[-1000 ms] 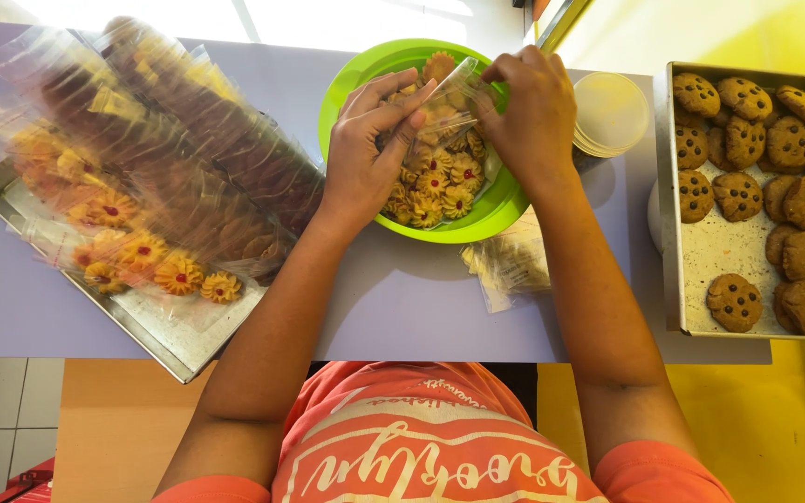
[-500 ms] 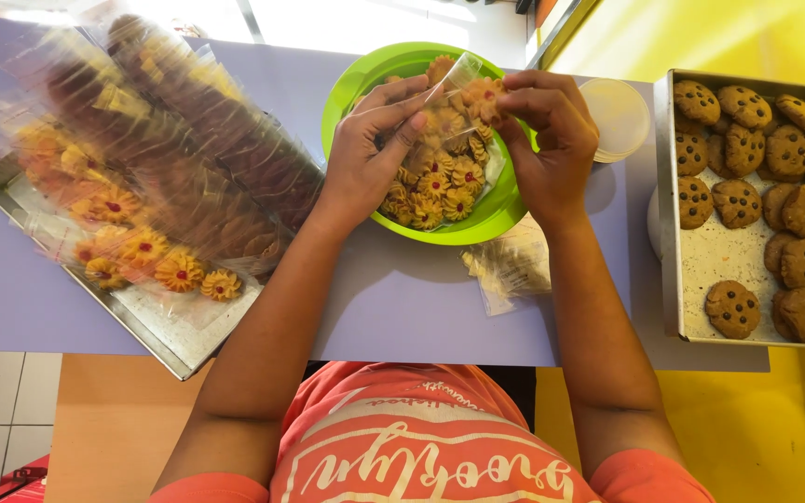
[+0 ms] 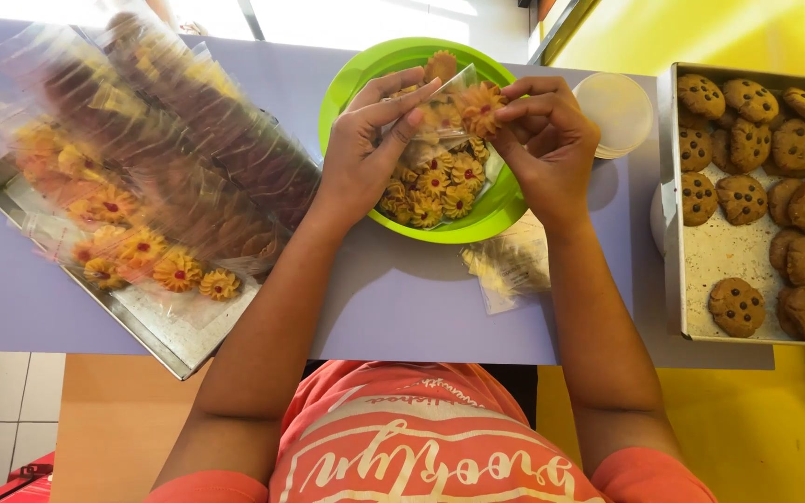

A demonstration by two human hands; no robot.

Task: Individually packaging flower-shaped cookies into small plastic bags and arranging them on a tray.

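1. Holding a small clear bag (image 3: 440, 112) open over the green bowl (image 3: 351, 79), the left hand (image 3: 365, 154) pinches the bag's edge between thumb and fingers.
2. The right hand (image 3: 547, 140) pinches a flower-shaped cookie (image 3: 480, 104) at the bag's mouth, fingers curled tight.
3. Risk: the cookie looks brittle; too hard a pinch could snap its petals.
4. Risk: the thin film could slip from the left hand's grip, so the cookie would drop among the cookies in the bowl.
5. Packed bags (image 3: 170, 140) are stacked on the metal tray (image 3: 156, 340) at the left of the counter (image 3: 412, 307); a tray of chocolate-chip cookies (image 3: 757, 158) sits at the right.
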